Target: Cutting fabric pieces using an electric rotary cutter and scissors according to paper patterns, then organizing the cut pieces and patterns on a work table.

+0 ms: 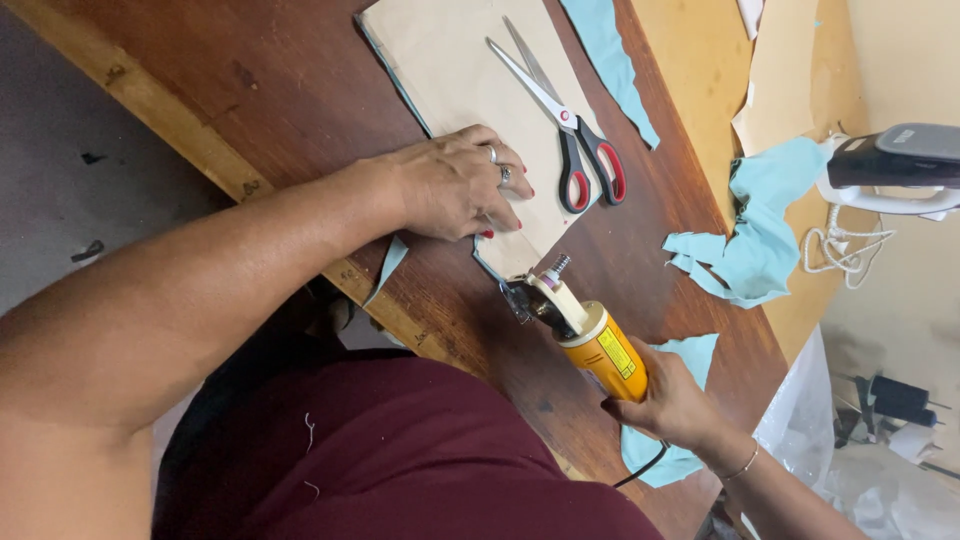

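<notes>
My left hand [455, 185] presses flat on a beige paper pattern [470, 90] that lies over light blue fabric on the dark wooden table [290, 80]. My right hand [668, 400] grips a yellow electric rotary cutter [590, 335]. Its blade end meets the near corner of the pattern and fabric stack, just below my left fingers. A cord runs from the cutter under my right wrist.
Red-handled scissors [570, 130] lie on the pattern beyond my left hand. Light blue fabric scraps [755, 245] lie to the right and under my right hand. A clothes iron [895, 165] with a white cord stands at the right. A plastic bag [800, 410] hangs by the table's edge.
</notes>
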